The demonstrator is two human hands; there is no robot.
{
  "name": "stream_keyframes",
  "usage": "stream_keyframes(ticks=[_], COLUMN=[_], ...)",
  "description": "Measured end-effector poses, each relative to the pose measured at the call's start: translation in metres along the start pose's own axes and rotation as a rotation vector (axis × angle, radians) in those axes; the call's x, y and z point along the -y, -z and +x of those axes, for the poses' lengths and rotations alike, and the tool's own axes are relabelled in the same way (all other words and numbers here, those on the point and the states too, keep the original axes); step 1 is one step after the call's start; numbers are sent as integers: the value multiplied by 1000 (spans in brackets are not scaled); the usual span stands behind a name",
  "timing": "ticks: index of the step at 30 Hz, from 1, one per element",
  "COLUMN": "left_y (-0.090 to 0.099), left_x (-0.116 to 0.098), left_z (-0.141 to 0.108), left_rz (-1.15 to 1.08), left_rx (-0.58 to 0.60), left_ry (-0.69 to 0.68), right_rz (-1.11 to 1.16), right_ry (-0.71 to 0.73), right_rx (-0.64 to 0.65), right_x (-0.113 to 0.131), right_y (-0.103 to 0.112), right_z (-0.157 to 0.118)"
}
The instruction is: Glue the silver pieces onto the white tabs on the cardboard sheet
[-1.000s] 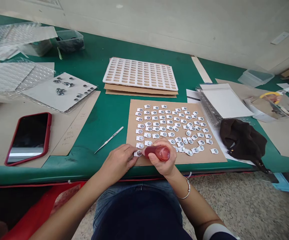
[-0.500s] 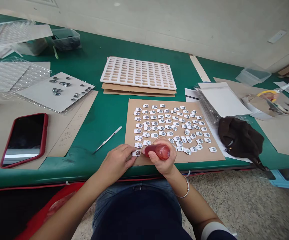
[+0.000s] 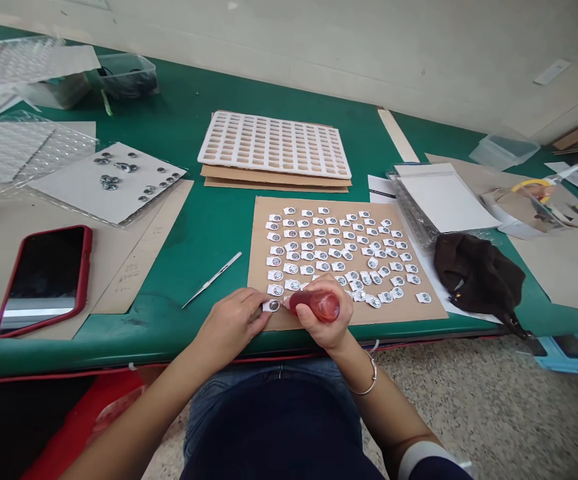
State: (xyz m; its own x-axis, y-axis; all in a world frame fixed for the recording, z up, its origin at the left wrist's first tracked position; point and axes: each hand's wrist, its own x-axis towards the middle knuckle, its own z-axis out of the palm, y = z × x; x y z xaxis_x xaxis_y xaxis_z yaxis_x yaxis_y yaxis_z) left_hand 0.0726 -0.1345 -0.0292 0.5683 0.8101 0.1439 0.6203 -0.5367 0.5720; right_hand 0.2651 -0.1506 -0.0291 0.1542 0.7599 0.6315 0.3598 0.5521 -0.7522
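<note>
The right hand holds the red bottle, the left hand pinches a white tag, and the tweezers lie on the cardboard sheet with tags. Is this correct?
No: the head view shows the tweezers on the green tabletop, beside the cardboard sheet. The right hand holds the red bottle, the left hand a white tag.

2 forearms [image 3: 156, 410] converge forward, the left hand [image 3: 233, 321] pinching, the right hand [image 3: 336, 331] curled.

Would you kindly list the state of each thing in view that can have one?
Left hand: pinching a white tab
Right hand: gripping the red bottle
Red bottle: tilted, tip close to that tab
Tweezers: lying on the table, unheld
Phone: face up, screen dark
White tray: resting on cardboard
Dark pouch: slumped
</note>
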Motion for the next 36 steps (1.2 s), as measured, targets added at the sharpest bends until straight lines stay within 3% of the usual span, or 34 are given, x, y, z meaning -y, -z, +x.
stream_keyframes(ticks=[7,13,22,36], left_y=[-2,-4,-5,-4], left_x=[1,4,3,1], left_z=[2,0,2,1], left_rz=[5,20,22,37], left_rx=[-9,-39,-67,-57], left_ry=[-7,6,9,28], right_rz=[4,91,109,78], right_ry=[18,-45,-15,3], right_rx=[-15,-172,2,37], right_x=[0,-4,-2,0], right_y=[0,4,2,0], right_z=[-1,-7,-7,-5])
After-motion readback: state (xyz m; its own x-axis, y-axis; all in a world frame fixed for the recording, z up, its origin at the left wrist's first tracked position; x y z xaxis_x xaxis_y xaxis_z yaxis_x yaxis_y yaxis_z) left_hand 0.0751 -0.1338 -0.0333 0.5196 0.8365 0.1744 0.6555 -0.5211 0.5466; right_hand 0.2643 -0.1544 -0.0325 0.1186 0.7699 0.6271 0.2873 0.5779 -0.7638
